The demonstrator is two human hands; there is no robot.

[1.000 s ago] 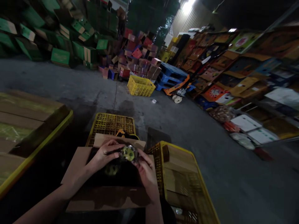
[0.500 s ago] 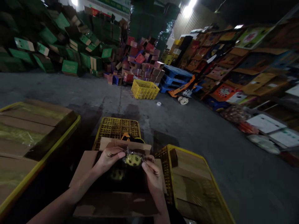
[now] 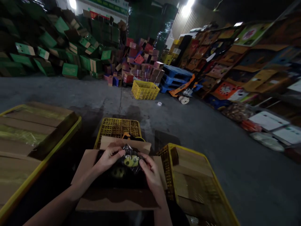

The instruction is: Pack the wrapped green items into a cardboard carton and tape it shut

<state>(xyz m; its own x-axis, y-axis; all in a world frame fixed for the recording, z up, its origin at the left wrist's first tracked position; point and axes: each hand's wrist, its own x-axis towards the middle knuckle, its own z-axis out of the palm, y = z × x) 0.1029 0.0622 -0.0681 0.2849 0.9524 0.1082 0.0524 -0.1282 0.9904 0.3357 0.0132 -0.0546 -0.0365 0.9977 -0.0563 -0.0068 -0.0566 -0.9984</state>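
Note:
An opened cardboard box (image 3: 115,200) stands before me with its flaps folded outward and its inside very dark. Over its far part, my left hand (image 3: 109,159) pinches one side of a crinkled clear plastic bag (image 3: 128,148). The other side of the bag is between the thumb and fingers of my right hand (image 3: 150,170). A yellow-green patch with dark spots (image 3: 130,161) shows at the bag, between both hands; I cannot tell what it is. Lower in the box a fainter yellowish patch (image 3: 118,172) is visible.
A yellow crate (image 3: 78,121) of taped cartons stands left, another crate (image 3: 207,160) with cartons right. Behind the box is a yellow plastic grid (image 3: 119,125) with an orange-and-black object (image 3: 127,135). Farther off are a yellow crate (image 3: 145,90), blue pallets (image 3: 176,73) and a pallet jack (image 3: 183,89).
My hands have drawn slightly closer together, the right one moving left. The plastic between them is more bunched up and rises higher near my left fingers.

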